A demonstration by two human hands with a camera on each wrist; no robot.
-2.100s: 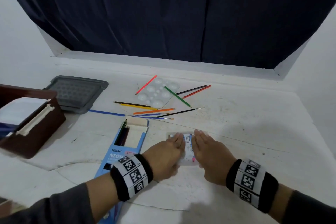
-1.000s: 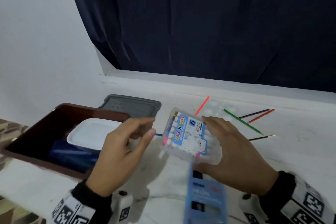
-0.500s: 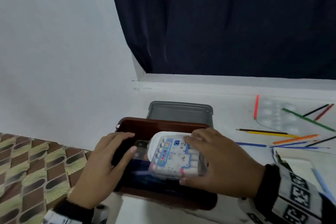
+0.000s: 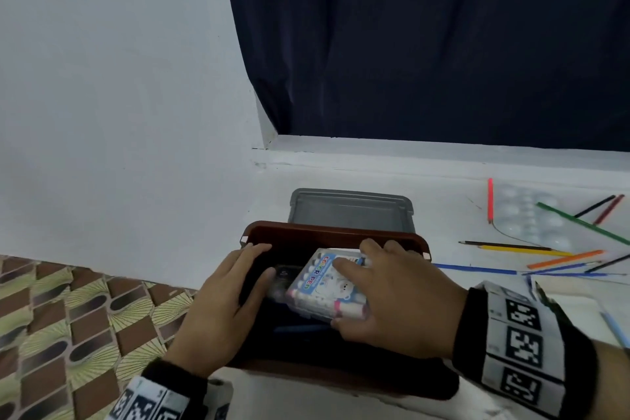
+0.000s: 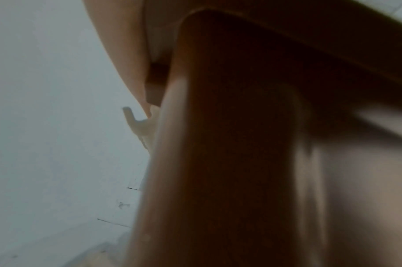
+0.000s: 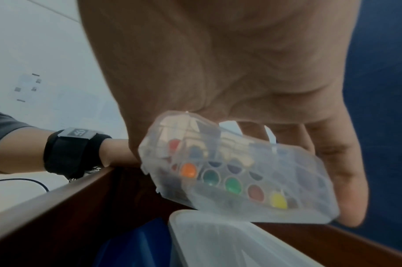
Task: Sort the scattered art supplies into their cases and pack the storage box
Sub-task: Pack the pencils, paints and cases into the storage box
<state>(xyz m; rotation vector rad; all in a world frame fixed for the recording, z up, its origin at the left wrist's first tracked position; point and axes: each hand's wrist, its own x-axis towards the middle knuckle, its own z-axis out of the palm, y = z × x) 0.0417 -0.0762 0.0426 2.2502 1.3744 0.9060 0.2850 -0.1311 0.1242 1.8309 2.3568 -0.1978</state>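
The brown storage box (image 4: 335,230) stands at the table's left end. My right hand (image 4: 402,303) grips the clear marker case (image 4: 320,286) from above, thumb on its near edge, and holds it tilted just inside the box. In the right wrist view the marker case (image 6: 236,177) shows coloured pen caps above a white container (image 6: 218,240) and something blue in the storage box (image 6: 58,206). My left hand (image 4: 225,303) rests on the box's left rim with straight fingers and its thumb inside. The left wrist view shows only the box wall (image 5: 218,144), blurred.
A grey lid (image 4: 351,211) lies flat behind the box. Several coloured pencils (image 4: 566,259) and a clear paint palette (image 4: 531,215) lie scattered at the right. The table ends at the box's left, over a patterned floor (image 4: 68,334). A wall and dark curtain close the back.
Both hands lifted the marker case off the table and carried it left to the storage box. It now sits lower in the box, and my left hand has settled on the rim.
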